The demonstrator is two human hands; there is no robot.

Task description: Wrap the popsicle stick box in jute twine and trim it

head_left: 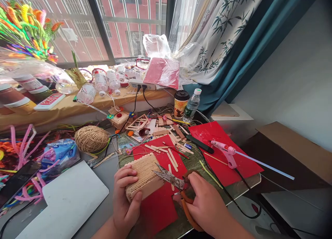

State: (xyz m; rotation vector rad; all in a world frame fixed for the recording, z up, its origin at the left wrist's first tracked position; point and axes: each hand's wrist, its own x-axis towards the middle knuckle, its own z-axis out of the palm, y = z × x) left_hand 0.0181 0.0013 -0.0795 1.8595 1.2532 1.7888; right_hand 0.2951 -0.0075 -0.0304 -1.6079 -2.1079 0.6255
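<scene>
My left hand (128, 194) is closed around a small box (144, 173) wrapped in twine, with bare wooden stick edges showing. In my right hand (204, 201) is a pair of scissors (171, 178) with worn, stained blades and orange-brown handles. The blades are parted, and their tips lie at the box's right edge; whether they touch the twine I cannot tell. Beneath the box lies a red sheet (160, 211) with several craft sticks (172, 159) on it. A ball of twine (92, 138) sits farther back on the left.
A pink glue gun (228, 152) rests on another red sheet (215, 173) at right, its cable trailing off the table edge. A paper cup (181, 106) and a water bottle (192, 106) stand at the back. Pipe cleaners (23, 145) and a white board (70, 201) lie left.
</scene>
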